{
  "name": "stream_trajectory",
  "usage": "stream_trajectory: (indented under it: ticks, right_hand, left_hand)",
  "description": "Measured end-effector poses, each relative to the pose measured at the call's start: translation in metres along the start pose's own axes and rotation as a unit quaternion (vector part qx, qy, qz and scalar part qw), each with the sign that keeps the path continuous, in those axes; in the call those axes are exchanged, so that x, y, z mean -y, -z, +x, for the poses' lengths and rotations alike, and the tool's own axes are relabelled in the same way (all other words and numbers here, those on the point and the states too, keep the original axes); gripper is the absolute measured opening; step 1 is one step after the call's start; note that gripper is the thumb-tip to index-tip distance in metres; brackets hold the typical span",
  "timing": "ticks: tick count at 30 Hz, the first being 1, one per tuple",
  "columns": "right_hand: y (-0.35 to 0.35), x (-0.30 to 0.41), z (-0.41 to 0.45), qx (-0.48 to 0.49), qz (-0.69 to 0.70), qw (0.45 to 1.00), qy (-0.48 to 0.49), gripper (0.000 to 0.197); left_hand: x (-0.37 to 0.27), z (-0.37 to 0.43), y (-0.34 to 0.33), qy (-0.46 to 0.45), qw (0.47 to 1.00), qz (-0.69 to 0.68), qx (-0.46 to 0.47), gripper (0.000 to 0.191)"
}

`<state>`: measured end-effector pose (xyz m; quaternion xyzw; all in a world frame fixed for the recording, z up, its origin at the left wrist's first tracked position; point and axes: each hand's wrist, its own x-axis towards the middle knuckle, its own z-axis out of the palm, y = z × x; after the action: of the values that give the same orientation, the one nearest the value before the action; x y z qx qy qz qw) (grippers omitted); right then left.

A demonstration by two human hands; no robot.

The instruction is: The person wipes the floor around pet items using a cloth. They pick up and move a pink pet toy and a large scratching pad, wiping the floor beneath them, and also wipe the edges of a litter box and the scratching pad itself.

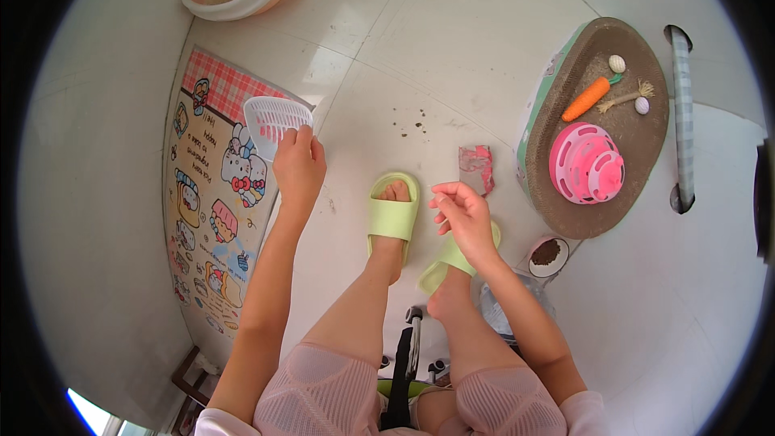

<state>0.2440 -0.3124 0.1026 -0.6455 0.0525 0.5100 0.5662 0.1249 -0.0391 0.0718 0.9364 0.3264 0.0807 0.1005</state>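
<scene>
My left hand [300,166] is closed on the handle of a white slotted plastic litter scoop [280,115], held above a floor mat printed with cartoon figures [224,206]. My right hand [463,215] is over the floor near my slipper, its fingers loosely curled; no object shows in them. Just beyond that hand lies a crumpled red and grey packet [476,166]. Small dark crumbs [418,126] are scattered on the pale tiles ahead of my feet.
A litter box [236,11] with sand stands at the upper left. On the right, an oval cardboard scratcher [642,157] holds a pink tiered toy [584,163] and a toy carrot [586,99]. Beside it are a bowl of kibble [549,256] and a clear plastic bag [521,303].
</scene>
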Motion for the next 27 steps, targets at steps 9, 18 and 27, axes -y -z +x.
stream_trajectory:
  ticks: [9,18,27]
  right_hand:
    - [-0.027,0.023,0.004,-0.112,-0.169,0.95,0.238,0.055]
    - [0.069,0.007,0.015,-0.319,0.053,0.927,0.192,0.024]
    - [0.149,0.003,0.019,-0.349,-0.157,0.92,0.089,0.025]
  left_hand:
    - [-0.201,0.031,0.057,0.053,0.842,-0.532,0.072,0.014]
    - [-0.185,-0.005,0.032,-0.005,0.787,-0.579,0.212,0.011]
    - [-0.095,-0.03,-0.029,0.127,0.853,-0.449,0.233,0.009]
